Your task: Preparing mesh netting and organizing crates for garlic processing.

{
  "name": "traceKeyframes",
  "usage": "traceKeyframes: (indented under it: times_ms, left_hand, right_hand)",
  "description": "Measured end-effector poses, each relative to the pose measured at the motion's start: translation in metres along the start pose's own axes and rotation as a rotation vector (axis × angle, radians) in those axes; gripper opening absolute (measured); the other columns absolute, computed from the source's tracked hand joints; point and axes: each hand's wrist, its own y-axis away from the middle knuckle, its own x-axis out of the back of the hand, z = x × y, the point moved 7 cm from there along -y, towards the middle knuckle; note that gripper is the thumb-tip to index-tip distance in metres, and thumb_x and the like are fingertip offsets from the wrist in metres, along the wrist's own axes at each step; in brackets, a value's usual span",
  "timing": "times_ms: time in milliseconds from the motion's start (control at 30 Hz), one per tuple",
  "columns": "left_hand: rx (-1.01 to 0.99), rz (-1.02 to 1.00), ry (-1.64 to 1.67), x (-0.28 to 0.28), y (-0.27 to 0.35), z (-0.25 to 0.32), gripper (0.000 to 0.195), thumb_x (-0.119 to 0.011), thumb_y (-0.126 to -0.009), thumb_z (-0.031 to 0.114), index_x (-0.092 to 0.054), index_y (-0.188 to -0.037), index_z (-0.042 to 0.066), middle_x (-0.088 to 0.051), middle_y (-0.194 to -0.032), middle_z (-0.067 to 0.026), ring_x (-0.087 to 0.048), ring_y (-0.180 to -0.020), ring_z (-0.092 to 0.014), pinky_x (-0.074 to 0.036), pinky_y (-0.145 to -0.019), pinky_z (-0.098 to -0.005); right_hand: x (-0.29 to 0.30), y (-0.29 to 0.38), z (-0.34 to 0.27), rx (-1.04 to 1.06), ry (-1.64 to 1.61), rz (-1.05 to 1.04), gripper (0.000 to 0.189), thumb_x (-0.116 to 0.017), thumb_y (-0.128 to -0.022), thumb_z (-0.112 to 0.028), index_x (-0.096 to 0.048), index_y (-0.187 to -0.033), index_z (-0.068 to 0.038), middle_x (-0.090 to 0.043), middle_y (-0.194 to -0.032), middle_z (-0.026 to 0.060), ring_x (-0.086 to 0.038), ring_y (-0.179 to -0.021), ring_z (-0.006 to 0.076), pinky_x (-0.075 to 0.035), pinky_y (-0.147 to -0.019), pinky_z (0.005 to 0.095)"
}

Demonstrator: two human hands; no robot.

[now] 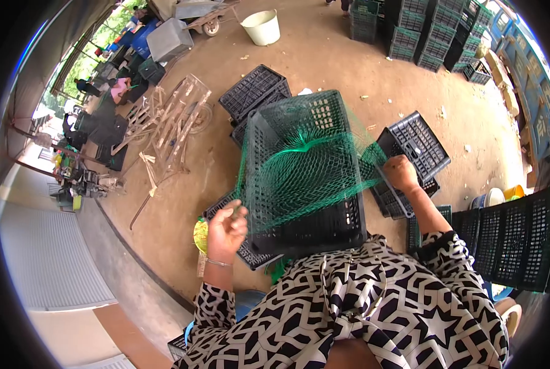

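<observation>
A black plastic crate (302, 244) with slotted walls stands in front of my body, its opening facing up. Green plastic mesh netting (311, 184) is spread across it, sagging inside and bunched near the middle. On the right, my right hand (401, 174) is closed on the gathered edge of the net, past the crate's right rim. My left hand (228, 228) is beside the left rim, its fingers curled at the net's left edge. A small dark bit shows between those fingers; the grip there is partly hidden.
More black crates (254, 92) lie beyond and beside (418, 143) the middle one. A wooden cart (173, 115) stands on the dirt floor at left. A pale bucket (261, 27) and tall crate stacks (422, 32) are farther back. A blue truck side (533, 69) borders the right.
</observation>
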Motion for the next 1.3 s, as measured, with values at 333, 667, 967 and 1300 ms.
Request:
traceKeyframes:
  times_ms: [333, 667, 967, 1300]
  left_hand:
    - [-0.028, 0.277, -0.787, 0.015, 0.045, -0.015, 0.013, -0.060, -0.079, 0.000, -0.051, -0.073, 0.007, -0.055, -0.066, -0.0038, -0.049, -0.055, -0.009, -0.036, -0.048, -0.0210]
    - [-0.238, 0.439, -1.461, 0.063, 0.059, -0.026, 0.018, -0.057, -0.073, -0.001, -0.043, -0.083, 0.003, -0.047, -0.070, -0.0044, -0.050, -0.058, -0.012, -0.046, -0.055, -0.0266]
    - [-0.156, 0.445, -0.748, 0.066, 0.064, -0.052, 0.024, -0.043, -0.080, -0.005, -0.044, -0.103, -0.001, -0.057, -0.091, -0.0115, -0.066, -0.078, -0.025, -0.057, -0.069, -0.0352]
    - [-0.135, 0.323, -0.411, 0.142, 0.029, -0.079, 0.031, -0.052, -0.081, -0.005, -0.046, -0.108, 0.010, -0.062, -0.089, -0.0089, -0.064, -0.076, -0.024, -0.054, -0.064, -0.0358]
  right_hand:
    - [0.010, 0.084, -0.096, -0.686, -2.118, -0.633, 0.013, -0.050, -0.090, -0.015, -0.056, -0.096, -0.005, -0.053, -0.077, 0.0036, -0.042, -0.050, 0.0068, -0.033, -0.044, 0.0160]
    - [0.019, 0.140, -0.100, -0.798, -1.904, -0.323, 0.014, -0.060, -0.086, -0.020, -0.054, -0.077, -0.011, -0.059, -0.072, 0.0038, -0.062, -0.079, 0.0195, -0.049, -0.068, 0.0376]
    - [-0.013, 0.177, -0.079, -0.695, -1.181, -0.364, 0.007, -0.061, -0.079, -0.009, -0.054, -0.079, -0.005, -0.057, -0.070, 0.0041, -0.053, -0.054, 0.0130, -0.042, -0.053, 0.0253]
    - [-0.063, 0.172, -0.056, -0.975, -1.753, -0.131, 0.006, -0.053, -0.069, -0.009, -0.050, -0.074, -0.009, -0.048, -0.066, 0.0035, -0.044, -0.056, 0.0179, -0.038, -0.056, 0.0327]
